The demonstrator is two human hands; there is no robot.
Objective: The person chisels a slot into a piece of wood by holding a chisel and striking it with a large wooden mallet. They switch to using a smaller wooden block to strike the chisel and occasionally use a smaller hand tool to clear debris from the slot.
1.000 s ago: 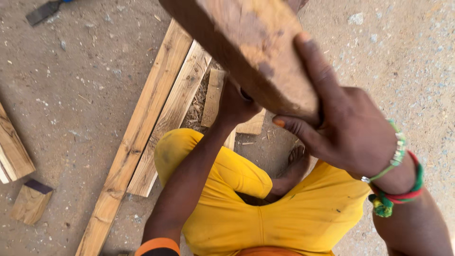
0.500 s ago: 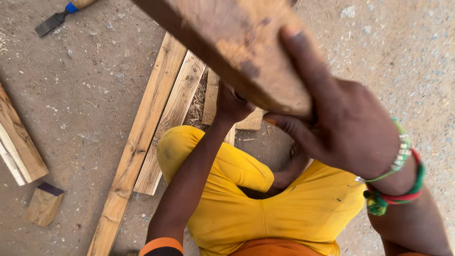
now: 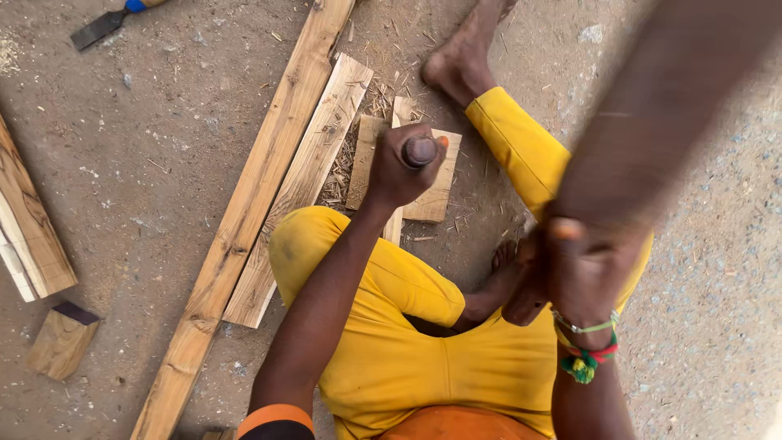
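Sandy ground (image 3: 147, 171) carries long planks (image 3: 269, 187). Just right of them, the left hand (image 3: 403, 167) has its fingers wrapped around a chisel handle (image 3: 420, 151) over a small board (image 3: 436, 191). Further right, the right hand (image 3: 590, 273) grips a blurred wooden block (image 3: 660, 122).

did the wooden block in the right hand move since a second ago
Yes. The wooden block swung rightward off the left hand, which grips the chisel handle over the small board.

Planks (image 3: 269, 171), blocks (image 3: 61, 342) on dirt ground (image 3: 138, 147)
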